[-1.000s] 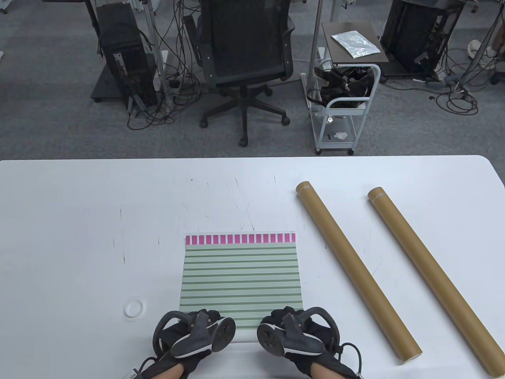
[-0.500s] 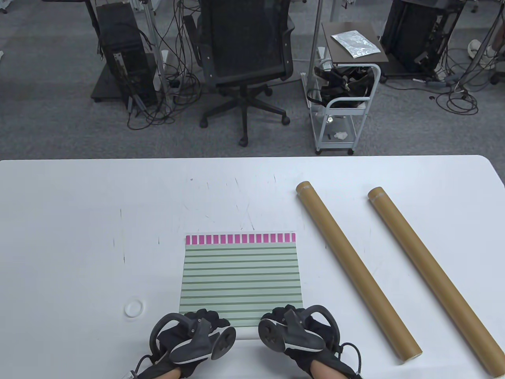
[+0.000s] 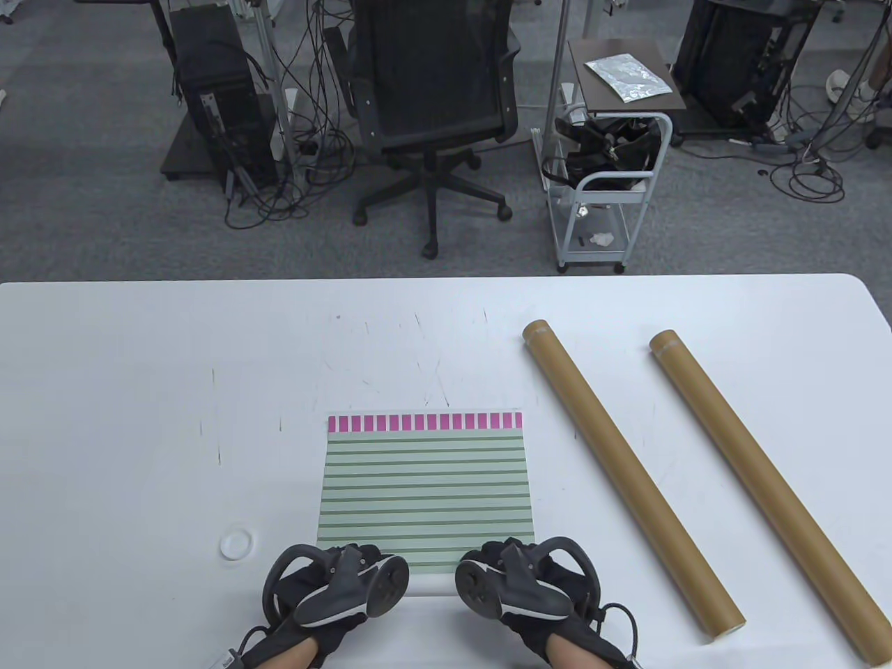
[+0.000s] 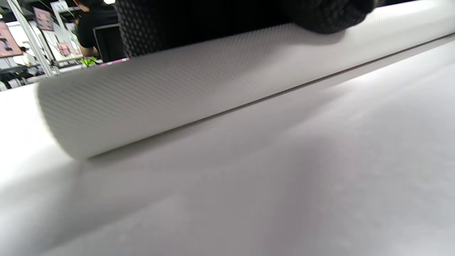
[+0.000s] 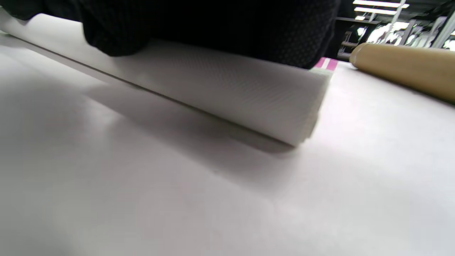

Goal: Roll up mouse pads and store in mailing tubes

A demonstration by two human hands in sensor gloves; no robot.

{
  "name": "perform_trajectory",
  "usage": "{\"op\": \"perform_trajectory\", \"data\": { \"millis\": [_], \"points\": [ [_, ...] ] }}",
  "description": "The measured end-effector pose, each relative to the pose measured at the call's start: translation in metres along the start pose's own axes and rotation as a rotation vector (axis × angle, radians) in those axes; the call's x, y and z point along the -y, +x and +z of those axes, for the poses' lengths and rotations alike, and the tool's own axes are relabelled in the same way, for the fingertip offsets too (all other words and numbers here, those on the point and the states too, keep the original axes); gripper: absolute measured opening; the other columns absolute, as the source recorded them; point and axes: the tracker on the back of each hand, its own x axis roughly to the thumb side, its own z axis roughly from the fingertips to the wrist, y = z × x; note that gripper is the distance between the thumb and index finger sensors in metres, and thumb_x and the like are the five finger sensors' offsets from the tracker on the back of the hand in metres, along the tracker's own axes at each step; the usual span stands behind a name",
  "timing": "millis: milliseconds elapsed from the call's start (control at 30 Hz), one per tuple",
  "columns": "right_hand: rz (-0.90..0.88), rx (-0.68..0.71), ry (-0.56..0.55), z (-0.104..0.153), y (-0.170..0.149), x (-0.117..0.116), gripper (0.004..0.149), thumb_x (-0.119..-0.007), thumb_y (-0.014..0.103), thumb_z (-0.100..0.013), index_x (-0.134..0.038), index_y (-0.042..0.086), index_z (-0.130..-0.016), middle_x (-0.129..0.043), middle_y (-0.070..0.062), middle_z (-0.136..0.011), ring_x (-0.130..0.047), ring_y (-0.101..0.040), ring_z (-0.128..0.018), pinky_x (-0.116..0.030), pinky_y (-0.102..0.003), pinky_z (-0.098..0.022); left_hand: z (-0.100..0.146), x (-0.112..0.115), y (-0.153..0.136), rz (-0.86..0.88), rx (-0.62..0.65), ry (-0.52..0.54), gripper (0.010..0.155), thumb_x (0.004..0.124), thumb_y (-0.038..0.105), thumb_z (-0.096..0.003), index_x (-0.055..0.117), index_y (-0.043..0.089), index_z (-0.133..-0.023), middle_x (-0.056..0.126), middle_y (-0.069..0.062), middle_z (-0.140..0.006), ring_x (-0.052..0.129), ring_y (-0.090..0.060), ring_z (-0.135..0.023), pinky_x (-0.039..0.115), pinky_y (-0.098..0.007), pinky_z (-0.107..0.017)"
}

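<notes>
A green-striped mouse pad [image 3: 425,488] with a pink band at its far edge lies on the white table [image 3: 139,418]. Its near edge is rolled into a white tube that shows in the left wrist view [image 4: 177,92] and the right wrist view [image 5: 231,96]. My left hand [image 3: 334,592] and right hand [image 3: 516,582] press on top of the roll at its left and right ends, fingers curled over it. Two brown mailing tubes lie to the right, a nearer one [image 3: 627,474] and a farther one [image 3: 759,488]. The nearer one also shows in the right wrist view [image 5: 405,69].
A small white round cap [image 3: 237,543] lies on the table left of my left hand. An office chair [image 3: 432,104] and a small cart [image 3: 606,174] stand on the floor beyond the table's far edge.
Both hands have moved slightly forward, rolling the pad's near edge a little further. The visible flat part of the pad is a bit shorter.
</notes>
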Motion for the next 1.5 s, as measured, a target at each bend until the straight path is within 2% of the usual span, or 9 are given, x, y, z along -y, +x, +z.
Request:
{"op": "perform_trajectory", "data": {
  "millis": [333, 367, 433, 567, 900, 1133, 1233, 1333, 1500],
  "points": [
    [-0.067, -0.018, -0.018, -0.001, -0.003, -0.005, 0.045, -0.07, 0.034, -0.045, -0.075, 0.028, -0.089, -0.086, 0.001, -0.084, -0.09, -0.021, -0.067, -0.077, -0.042, -0.058, 0.011, -0.002, 0.014, -0.138, 0.045, 0.049, 0.046, 0.07, 0.046, -0.0406, 0.075, 0.038, -0.085, 0.079, 0.01, -0.091, 0.087, -0.016, -0.079, 0.082, -0.028, -0.059],
    [-0.072, -0.029, -0.022, -0.001, -0.003, -0.006, 0.045, -0.069, 0.033, -0.045, -0.075, 0.028, -0.09, -0.086, 0.001, -0.084, -0.089, -0.022, -0.068, -0.076, -0.043, -0.058, 0.012, -0.001, 0.015, -0.177, 0.054, 0.058, 0.054, 0.071, 0.055, -0.0365, 0.074, 0.039, -0.088, 0.079, 0.01, -0.09, 0.087, -0.016, -0.076, 0.082, -0.026, -0.055],
    [-0.054, -0.053, -0.037, -0.003, -0.002, -0.009, 0.044, -0.064, 0.031, -0.046, -0.075, 0.029, -0.089, -0.084, 0.001, -0.084, -0.089, -0.022, -0.068, -0.076, -0.042, -0.058, 0.008, 0.003, 0.015, -0.217, 0.025, 0.037, 0.052, 0.067, 0.053, -0.0371, 0.07, 0.043, -0.088, 0.082, 0.013, -0.084, 0.089, -0.012, -0.069, 0.084, -0.021, -0.048],
    [0.027, -0.048, -0.055, -0.002, 0.002, -0.01, 0.046, -0.061, 0.031, -0.047, -0.071, 0.029, -0.092, -0.081, 0.001, -0.087, -0.088, -0.022, -0.07, -0.076, -0.042, -0.059, 0.002, 0.002, 0.006, -0.087, -0.001, -0.002, 0.049, 0.065, 0.048, -0.0385, 0.074, 0.043, -0.087, 0.084, 0.013, -0.083, 0.09, -0.013, -0.07, 0.083, -0.022, -0.05],
    [-0.048, -0.055, -0.009, -0.004, -0.009, -0.003, 0.053, -0.077, 0.042, -0.041, -0.073, 0.028, -0.092, -0.084, 0.002, -0.088, -0.089, -0.022, -0.073, -0.077, -0.041, -0.058, -0.002, 0.004, -0.001, -0.069, -0.036, -0.011, 0.049, 0.059, 0.049, -0.0395, 0.073, 0.044, -0.086, 0.086, 0.016, -0.082, 0.092, -0.011, -0.067, 0.081, -0.018, -0.049],
    [-0.063, -0.023, 0.029, -0.002, -0.006, -0.002, 0.048, -0.076, 0.039, -0.041, -0.078, 0.029, -0.087, -0.089, 0.003, -0.082, -0.093, -0.021, -0.067, -0.08, -0.04, -0.055, 0.004, -0.001, 0.0, -0.015, 0.011, -0.042, 0.048, 0.065, 0.05, -0.0382, 0.077, 0.038, -0.083, 0.093, 0.012, -0.075, 0.097, -0.012, -0.059, 0.086, -0.017, -0.041],
    [-0.03, -0.02, 0.035, -0.002, -0.002, -0.001, 0.046, -0.074, 0.037, -0.042, -0.079, 0.028, -0.087, -0.09, 0.002, -0.081, -0.094, -0.021, -0.066, -0.081, -0.04, -0.054, 0.008, -0.003, 0.005, -0.066, 0.032, -0.028, 0.047, 0.067, 0.048, -0.0393, 0.068, 0.039, -0.086, 0.093, 0.012, -0.076, 0.1, -0.011, -0.058, 0.089, -0.015, -0.039],
    [-0.05, -0.032, 0.029, -0.003, -0.004, -0.003, 0.045, -0.072, 0.035, -0.042, -0.08, 0.029, -0.086, -0.09, 0.003, -0.08, -0.093, -0.02, -0.065, -0.08, -0.039, -0.054, 0.013, -0.004, 0.017, -0.164, 0.071, -0.005, 0.044, 0.067, 0.044, -0.0417, 0.067, 0.044, -0.086, 0.08, 0.012, -0.089, 0.099, -0.014, -0.063, 0.089, -0.018, -0.043],
    [-0.044, -0.051, -0.003, -0.004, -0.005, -0.007, 0.044, -0.067, 0.033, -0.042, -0.08, 0.03, -0.084, -0.089, 0.004, -0.078, -0.093, -0.019, -0.063, -0.08, -0.039, -0.054, 0.015, -0.004, 0.02, -0.179, 0.076, 0.015, 0.054, 0.076, 0.052, -0.0358, 0.072, 0.037, -0.088, 0.084, 0.01, -0.088, 0.097, -0.011, -0.071, 0.088, -0.024, -0.051]
  ]
}}
